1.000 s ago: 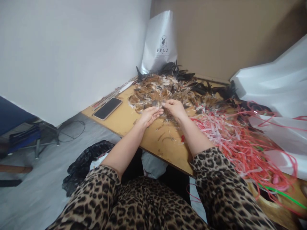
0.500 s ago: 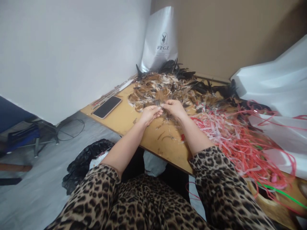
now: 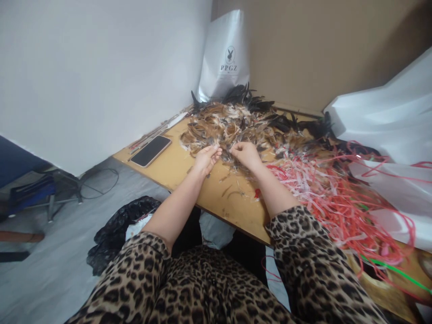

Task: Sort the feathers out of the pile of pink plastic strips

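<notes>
feathers (image 3: pixel 232 123): loose brown-black heap on table (image 3: pixel 216 198), at and just beyond the fingertips; likely near weightless, soft, easily bent, best pinched at the quill | left hand (image 3: pixel 205 159): fingertips pinched on a few feathers | right hand (image 3: pixel 245 155): curled into heap edge, hold unclear | phone (image 3: pixel 151 151): left of grip | red strips (image 3: pixel 324 189): right of grip

place: craft wkshop | feather heap (image 3: pixel 232 123) + red strips (image 3: pixel 337 193) on wood bench (image 3: pixel 175 168)

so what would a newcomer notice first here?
The brown and black feather pile heaped mid-table, with the left hand and right hand at its near edge. Right of it, a tangle of red and pink strips spreads over the table. A phone lies at the left.
</notes>
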